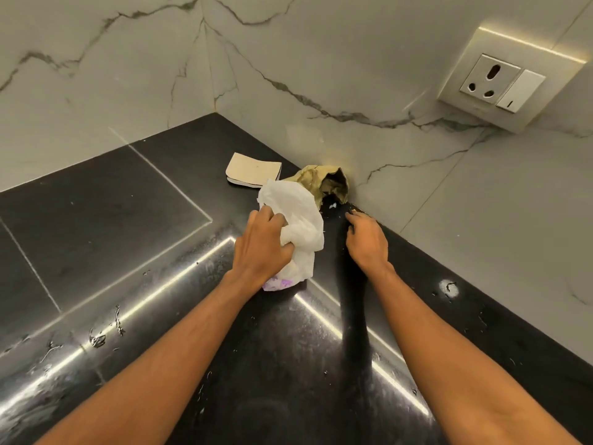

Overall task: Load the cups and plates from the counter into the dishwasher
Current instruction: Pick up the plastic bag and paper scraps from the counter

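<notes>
No cups, plates or dishwasher show in the head view. My left hand (261,244) grips a crumpled white paper wrapper (296,223) with a purple print at its lower end, held just above the black counter (128,252). My right hand (367,240) rests on the counter close to the wall, its fingertips touching the surface beside some small crumbs (332,205). A crumpled tan paper bag (324,183) lies against the wall just beyond both hands.
A small beige card booklet (253,170) lies flat behind the wrapper. Marble walls meet in a corner at the back; a socket with a switch (500,83) sits on the right wall. The counter carries scattered crumbs and smears.
</notes>
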`<state>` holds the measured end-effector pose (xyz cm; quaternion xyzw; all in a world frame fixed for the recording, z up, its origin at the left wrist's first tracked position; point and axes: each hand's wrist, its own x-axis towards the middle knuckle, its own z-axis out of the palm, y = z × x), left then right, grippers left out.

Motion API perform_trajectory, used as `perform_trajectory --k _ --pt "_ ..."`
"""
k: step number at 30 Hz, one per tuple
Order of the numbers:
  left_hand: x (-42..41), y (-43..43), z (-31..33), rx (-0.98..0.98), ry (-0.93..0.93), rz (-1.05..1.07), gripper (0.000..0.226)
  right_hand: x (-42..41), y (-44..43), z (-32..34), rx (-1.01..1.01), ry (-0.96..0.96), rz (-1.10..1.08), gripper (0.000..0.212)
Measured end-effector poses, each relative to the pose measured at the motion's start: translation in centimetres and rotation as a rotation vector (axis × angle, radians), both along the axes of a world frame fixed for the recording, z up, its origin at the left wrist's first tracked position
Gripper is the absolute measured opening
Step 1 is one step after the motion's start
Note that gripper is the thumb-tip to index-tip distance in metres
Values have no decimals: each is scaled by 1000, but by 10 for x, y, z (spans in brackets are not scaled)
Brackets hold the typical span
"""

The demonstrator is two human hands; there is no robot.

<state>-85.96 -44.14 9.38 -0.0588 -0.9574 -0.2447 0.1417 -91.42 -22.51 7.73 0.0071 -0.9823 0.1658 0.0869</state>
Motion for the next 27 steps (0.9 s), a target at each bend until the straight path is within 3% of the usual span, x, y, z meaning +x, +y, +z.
perform_trajectory --k 9,18,27 --pt "72 -19 33 136 89 44 6 77 -24 20 -249 147 62 45" --pt "196 -19 53 187 119 88 16 194 -49 32 -350 233 201 44" --pt "340 -42 47 175 32 176 41 316 -88 32 -449 291 333 37"
